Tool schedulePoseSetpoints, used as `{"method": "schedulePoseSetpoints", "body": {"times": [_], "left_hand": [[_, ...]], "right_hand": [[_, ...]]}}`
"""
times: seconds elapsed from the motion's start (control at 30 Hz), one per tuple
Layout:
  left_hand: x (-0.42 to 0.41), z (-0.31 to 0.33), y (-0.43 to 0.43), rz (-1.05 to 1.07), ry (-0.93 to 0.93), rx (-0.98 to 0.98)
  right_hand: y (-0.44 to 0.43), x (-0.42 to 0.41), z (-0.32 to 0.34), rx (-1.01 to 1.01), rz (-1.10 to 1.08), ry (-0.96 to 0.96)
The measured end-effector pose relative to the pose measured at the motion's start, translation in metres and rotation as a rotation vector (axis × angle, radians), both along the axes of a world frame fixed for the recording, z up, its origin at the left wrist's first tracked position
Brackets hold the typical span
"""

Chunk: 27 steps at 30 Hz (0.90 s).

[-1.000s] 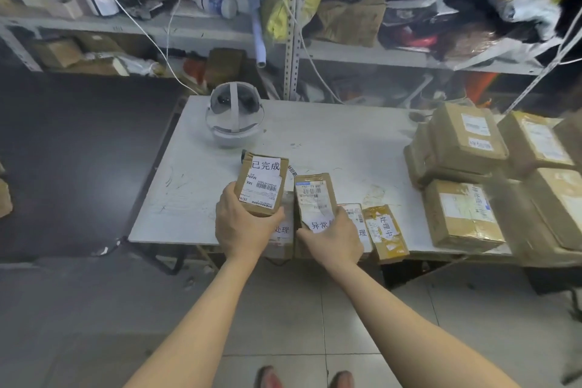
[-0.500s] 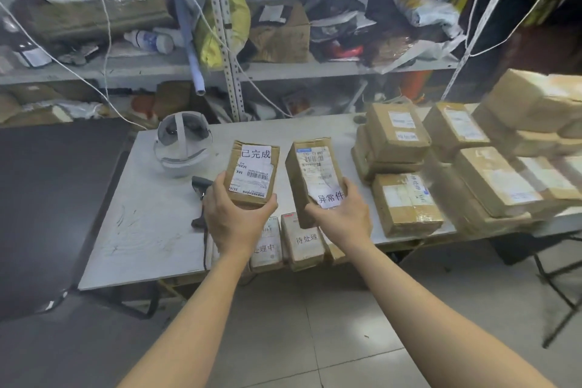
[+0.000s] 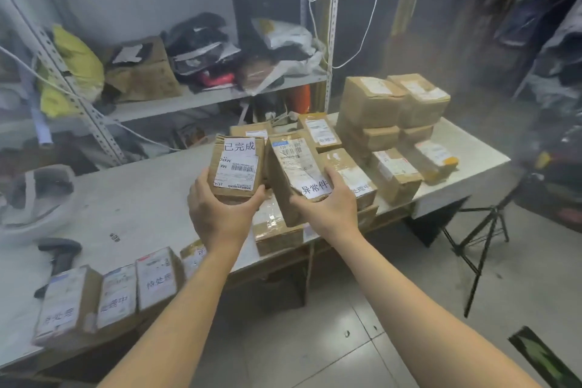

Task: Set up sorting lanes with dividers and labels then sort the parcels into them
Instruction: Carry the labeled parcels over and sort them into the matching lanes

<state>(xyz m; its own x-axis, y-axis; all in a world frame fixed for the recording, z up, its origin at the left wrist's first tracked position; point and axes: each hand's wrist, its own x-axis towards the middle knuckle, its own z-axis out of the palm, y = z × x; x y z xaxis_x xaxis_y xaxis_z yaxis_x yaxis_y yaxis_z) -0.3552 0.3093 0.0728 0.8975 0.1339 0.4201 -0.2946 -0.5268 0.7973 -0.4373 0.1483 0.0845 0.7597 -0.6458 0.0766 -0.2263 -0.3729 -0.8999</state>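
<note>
Bare left forearm (image 3: 179,309) at seven o'clock, bare right forearm (image 3: 400,302) at five o'clock, both uncovered to the frame edge, left hand (image 3: 220,217) and right hand (image 3: 330,214) bare

A: What's in the hands?
B: The left hand (image 3: 217,217) grips a small brown box (image 3: 237,167) from below, white label up. The right hand (image 3: 327,214) holds a second box (image 3: 293,167), tilted, just beside it.
A: Around them?
B: A pile of boxes (image 3: 393,123) lies beyond the right hand. A row of labelled boxes (image 3: 116,293) stands down-left of the left hand, at the near edge of the table (image 3: 141,198).

Left hand (image 3: 220,217) and right hand (image 3: 330,211) held out forward, both gripping.
</note>
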Motion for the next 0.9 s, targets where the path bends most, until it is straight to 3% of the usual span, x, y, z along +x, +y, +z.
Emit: {"method": "schedulePoseSetpoints", "body": {"times": [0.37,0.67,0.9], "left_hand": [[-0.029,0.009,-0.212,-0.220,0.057,-0.090],[-0.010,-0.017,-0.368,-0.252,0.180,-0.117],[0.003,-0.047,-0.439,-0.255,0.274,-0.042]], "right_hand": [[-0.195,-0.053,0.010,-0.016,-0.258,0.006],[-0.341,-0.043,0.006,-0.052,-0.402,0.112],[-0.433,-0.020,-0.001,0.004,-0.332,0.184]]}}
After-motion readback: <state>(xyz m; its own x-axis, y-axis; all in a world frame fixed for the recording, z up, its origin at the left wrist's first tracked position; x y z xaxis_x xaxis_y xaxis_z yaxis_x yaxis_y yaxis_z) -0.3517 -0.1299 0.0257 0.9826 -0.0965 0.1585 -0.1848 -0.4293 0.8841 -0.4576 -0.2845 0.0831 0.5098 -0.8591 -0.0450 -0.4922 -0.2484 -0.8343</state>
